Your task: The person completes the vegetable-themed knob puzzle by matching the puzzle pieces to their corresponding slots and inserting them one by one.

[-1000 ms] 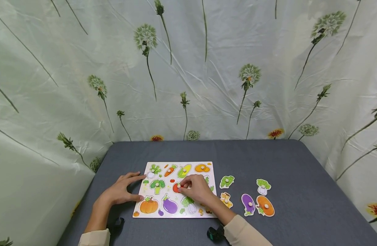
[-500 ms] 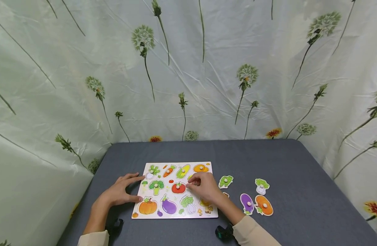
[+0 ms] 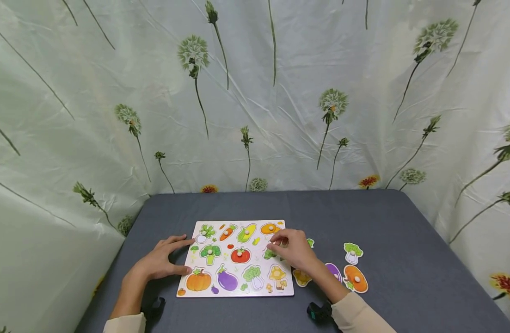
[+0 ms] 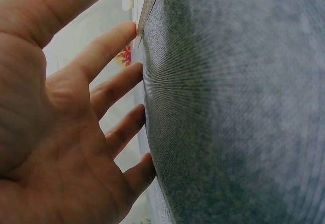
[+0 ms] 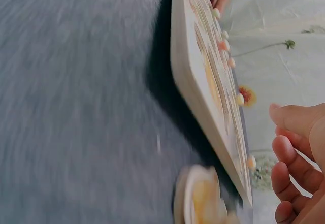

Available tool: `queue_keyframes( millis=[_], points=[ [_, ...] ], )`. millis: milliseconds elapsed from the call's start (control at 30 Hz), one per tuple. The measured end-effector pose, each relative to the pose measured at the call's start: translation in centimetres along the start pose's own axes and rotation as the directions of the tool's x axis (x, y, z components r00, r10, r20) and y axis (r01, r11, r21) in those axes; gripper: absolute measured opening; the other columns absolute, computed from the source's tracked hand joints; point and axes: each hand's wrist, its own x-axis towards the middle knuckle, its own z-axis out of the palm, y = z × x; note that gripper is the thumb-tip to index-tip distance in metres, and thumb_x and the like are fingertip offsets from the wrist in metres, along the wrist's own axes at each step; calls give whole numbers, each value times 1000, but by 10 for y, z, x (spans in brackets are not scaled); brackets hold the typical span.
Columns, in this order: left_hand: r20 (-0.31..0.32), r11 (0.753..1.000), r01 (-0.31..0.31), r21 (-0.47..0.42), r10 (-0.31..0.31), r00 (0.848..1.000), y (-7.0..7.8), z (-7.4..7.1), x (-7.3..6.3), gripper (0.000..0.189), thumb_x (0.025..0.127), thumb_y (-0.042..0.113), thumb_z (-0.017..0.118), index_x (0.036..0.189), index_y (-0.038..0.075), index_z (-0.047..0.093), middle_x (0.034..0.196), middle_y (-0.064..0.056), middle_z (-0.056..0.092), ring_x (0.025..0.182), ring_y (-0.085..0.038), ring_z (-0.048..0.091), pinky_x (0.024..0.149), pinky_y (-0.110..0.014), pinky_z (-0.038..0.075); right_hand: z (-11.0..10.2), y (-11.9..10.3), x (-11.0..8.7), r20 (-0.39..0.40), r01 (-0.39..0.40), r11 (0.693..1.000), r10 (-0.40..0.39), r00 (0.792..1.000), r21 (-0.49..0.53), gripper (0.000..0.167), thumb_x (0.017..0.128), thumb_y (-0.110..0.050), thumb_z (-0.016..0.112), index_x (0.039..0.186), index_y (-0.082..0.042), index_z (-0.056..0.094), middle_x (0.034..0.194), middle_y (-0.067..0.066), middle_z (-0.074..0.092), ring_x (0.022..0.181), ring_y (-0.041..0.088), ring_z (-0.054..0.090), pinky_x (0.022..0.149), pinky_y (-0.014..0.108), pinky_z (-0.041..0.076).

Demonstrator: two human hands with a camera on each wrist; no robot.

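White and printed with vegetables, the knob puzzle board (image 3: 259,256) lies on the gray table (image 3: 375,217). Since a second ago, the right hand (image 3: 295,249) has left the tomato piece (image 3: 240,255) and shifted to the board's right side; it hovers there, fingers loosely curled, seemingly pinching nothing. That leaves the tomato uncovered and, it appears, settled in its recess.

Fingers spread, the left hand (image 3: 156,260) rests at the board's left edge.

Knobbed pieces also sit in the recesses for the carrot (image 3: 227,233), corn (image 3: 246,233), broccoli (image 3: 210,253), potatoes (image 3: 270,228) and leafy white root (image 3: 205,233). The pumpkin, eggplant, bok choy and mushroom places show no knobs, so they look unfilled. Matching loose pieces lie right of the board: mushroom piece (image 3: 301,278), eggplant piece (image 3: 333,271), pumpkin piece (image 3: 356,278) and bok choy piece (image 3: 353,253). A green piece (image 3: 310,243) is mostly hidden behind the right hand.
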Motion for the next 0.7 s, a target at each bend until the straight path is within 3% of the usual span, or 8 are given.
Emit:
queue_keyframes(
  millis=[167,700],
  points=[
    [4,1000,-2,-4,2,1000,1,0,0,91,72,53,86,152,24,53,161,-20,39,141,-47,34,104,-77,35,-14,10,-3,-16,-52,999,52,999,-3,9,85,-24,86,87,-21,78,75,-10,63,69,7,54,63,22,44],
    [1,1000,-4,-13,4,1000,2,-1,-2,91,72,53,86,152,24,53,161,-20,38,141,-48,33,103,-76,35,-34,46,-11,-65,-113,992,109,992,-56,8,86,-24,85,87,-20,79,74,-10,65,67,7,54,63,24,43]
  ],
)
